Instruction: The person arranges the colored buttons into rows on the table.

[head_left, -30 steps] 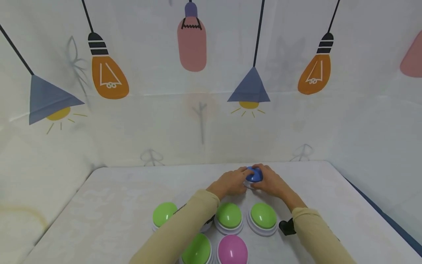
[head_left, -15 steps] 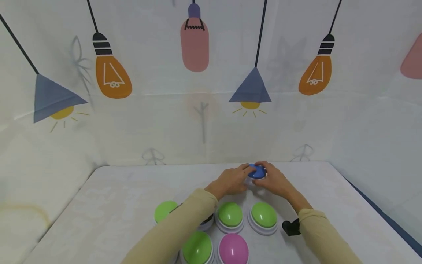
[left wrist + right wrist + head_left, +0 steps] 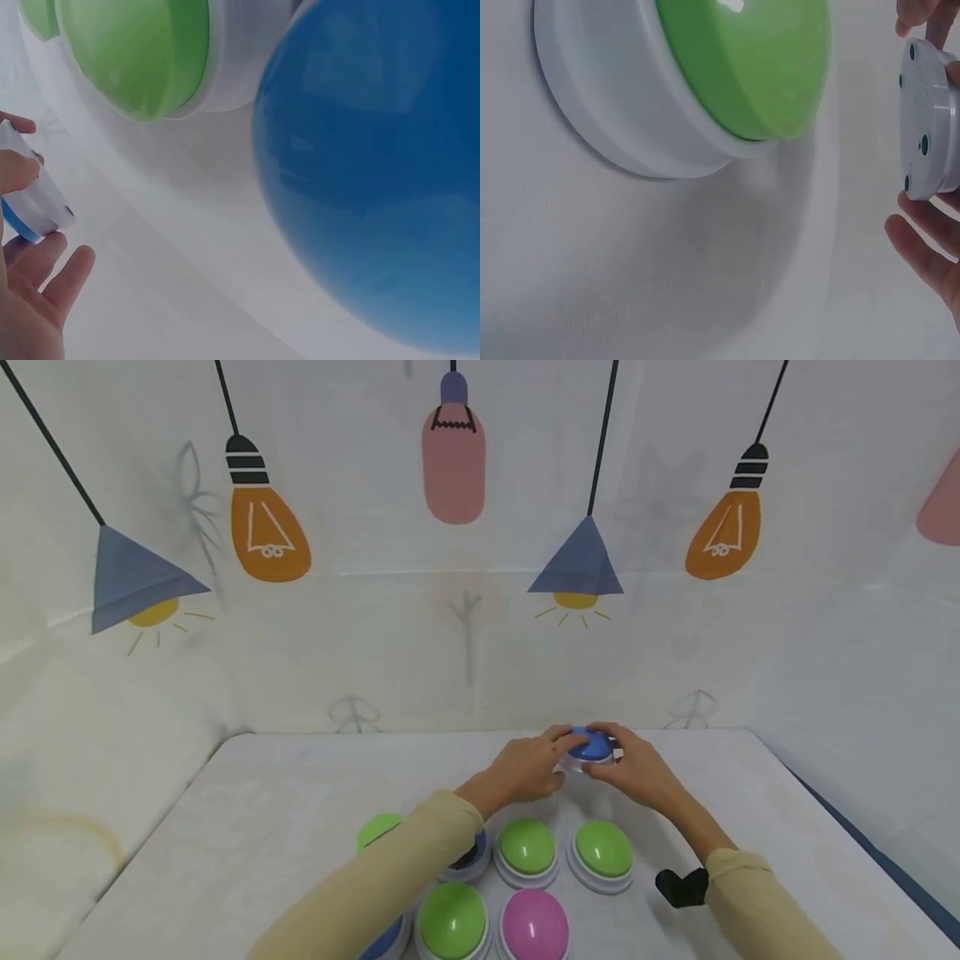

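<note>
Near the far edge of the table, a blue domed push button [image 3: 592,746] with a white round base is held up between both hands. My left hand [image 3: 525,768] holds its left side, fingers on the blue dome. My right hand [image 3: 637,768] grips the opposite side, fingers at the top and thumb low by the base. In the right wrist view, the button's white underside [image 3: 919,120] shows small dark round holes and a perforated patch. The left wrist view catches the white base [image 3: 41,199] edge-on between fingers.
Closer to me on the white table [image 3: 247,827] stand more domed buttons: several green ones, such as the right one [image 3: 603,849], a pink one [image 3: 535,924], and blue ones [image 3: 386,941] partly behind the left sleeve. A black piece [image 3: 682,887] sits by the right sleeve. A lamp-patterned cloth [image 3: 375,635] hangs behind.
Both hands have raised the blue button from the table and moved it slightly right, tilting it. The right forearm has shifted right. The head view has turned slightly left.
</note>
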Demonstrator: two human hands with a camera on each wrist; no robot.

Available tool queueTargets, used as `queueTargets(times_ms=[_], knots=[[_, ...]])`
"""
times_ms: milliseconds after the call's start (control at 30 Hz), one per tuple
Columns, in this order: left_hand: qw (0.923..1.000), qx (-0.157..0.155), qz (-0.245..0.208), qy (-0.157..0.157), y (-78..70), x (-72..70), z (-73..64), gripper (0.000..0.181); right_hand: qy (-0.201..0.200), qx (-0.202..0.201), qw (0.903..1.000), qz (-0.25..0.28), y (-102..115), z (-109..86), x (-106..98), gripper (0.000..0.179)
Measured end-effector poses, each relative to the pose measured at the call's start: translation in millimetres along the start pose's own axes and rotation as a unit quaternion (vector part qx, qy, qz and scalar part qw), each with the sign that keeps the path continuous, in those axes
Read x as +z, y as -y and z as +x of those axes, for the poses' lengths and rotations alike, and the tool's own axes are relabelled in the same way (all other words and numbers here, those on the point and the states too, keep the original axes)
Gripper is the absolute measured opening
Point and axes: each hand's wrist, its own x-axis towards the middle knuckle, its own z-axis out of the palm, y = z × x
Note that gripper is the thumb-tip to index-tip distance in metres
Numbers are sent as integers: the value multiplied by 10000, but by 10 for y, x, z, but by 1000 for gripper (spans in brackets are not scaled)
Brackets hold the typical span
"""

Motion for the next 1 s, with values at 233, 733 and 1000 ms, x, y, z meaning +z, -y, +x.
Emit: queueTargets(times_ms=[233,733,1000], knots=[[9993,169,216,-269,-38,-75,-75,61,-72,-1,9999,110,83,-93,-48,63],[9899,912,563,-932,-152,-207,-287,55,-57,-171,9998,113,249,-402,-129,63],[9880,1125,454,-961,-288,-208,-355,56,-182,-197,9996,-77,325,-617,-184,60]])
